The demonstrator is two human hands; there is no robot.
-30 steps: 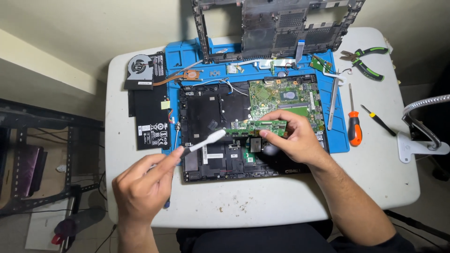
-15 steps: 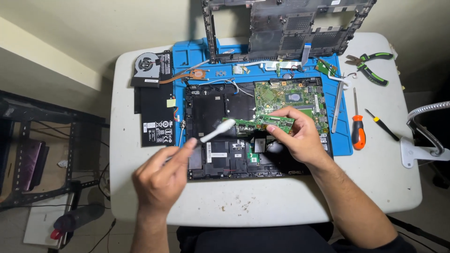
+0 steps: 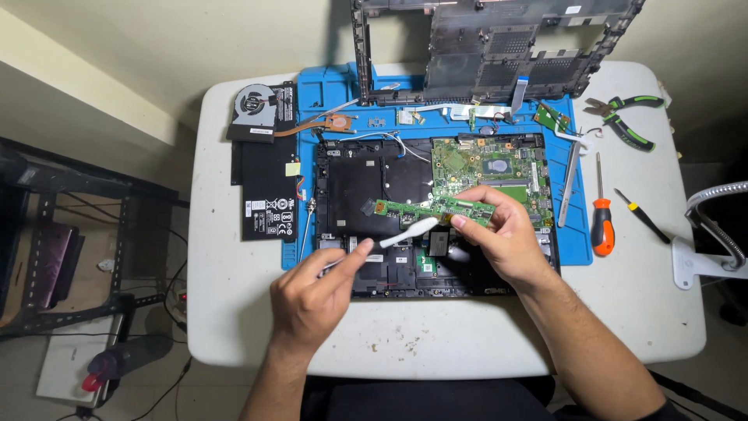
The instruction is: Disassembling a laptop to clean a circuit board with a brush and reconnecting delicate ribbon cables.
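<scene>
An opened black laptop base (image 3: 358,187) lies on a blue work mat (image 3: 580,226) on a white table. My right hand (image 3: 506,238) holds a narrow green circuit board (image 3: 432,206) above the laptop's middle. My left hand (image 3: 312,300) grips a white brush (image 3: 409,232) by its handle, and the brush head touches the underside of that board. A larger green mainboard (image 3: 487,168) sits in the laptop's upper right.
A fan with copper heat pipe (image 3: 261,105) and a black battery (image 3: 269,187) lie at the left. The laptop's black cover frame (image 3: 499,47) leans at the back. Green pliers (image 3: 623,117) and two screwdrivers (image 3: 601,222) lie right, by a lamp base (image 3: 701,261).
The view has shifted so everything sits slightly lower and to the right. The brush head has moved right along the narrow board, which my right hand keeps holding.
</scene>
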